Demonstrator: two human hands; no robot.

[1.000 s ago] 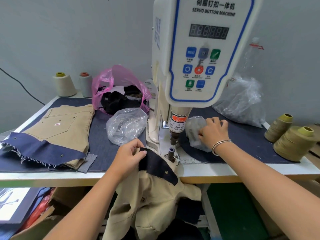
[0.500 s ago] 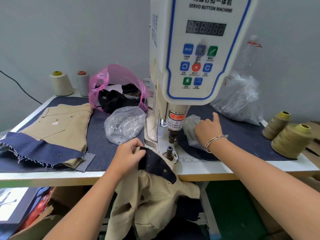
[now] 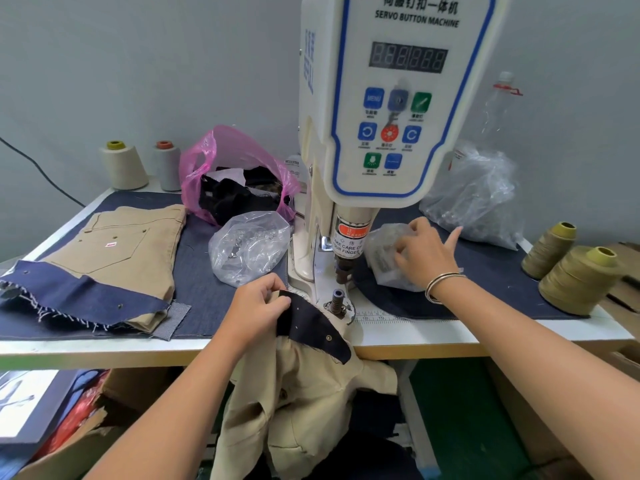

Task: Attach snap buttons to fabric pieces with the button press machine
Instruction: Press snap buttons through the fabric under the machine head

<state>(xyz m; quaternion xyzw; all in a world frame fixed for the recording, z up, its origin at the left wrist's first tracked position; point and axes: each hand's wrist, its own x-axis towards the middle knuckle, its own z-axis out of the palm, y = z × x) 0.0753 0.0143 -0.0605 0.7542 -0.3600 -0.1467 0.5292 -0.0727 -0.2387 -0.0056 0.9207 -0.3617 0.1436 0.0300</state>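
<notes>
A tan garment (image 3: 298, 393) with a dark navy band (image 3: 311, 325) hangs over the front edge of the work table (image 3: 433, 337), just in front of the servo button machine (image 3: 388, 109), its band lying directly before the machine's lower die post (image 3: 336, 299). The person's left hand (image 3: 256, 306) pinches the left end of the navy band between curled fingers and thumb, with one metal snap (image 3: 329, 337) visible on the band farther from the hand. To the right of the machine's ram, the right hand (image 3: 424, 252) rests on a small clear plastic bag (image 3: 381, 251), most fingers curled into the bag, the little finger stretched out; a metal bangle (image 3: 441, 284) circles the wrist. What the fingers hold inside the bag cannot be made out. Left of the machine base sits another clear bag of metal parts (image 3: 247, 245), with a pink bag (image 3: 235, 174) behind it. Farther left lies a stack of tan and navy pieces (image 3: 104, 268) on the denim table cover, and two pale thread cones (image 3: 124, 166) stand by the wall. Right of the machine are a large crumpled clear bag (image 3: 481, 199) and two olive thread cones (image 3: 578, 278).
</notes>
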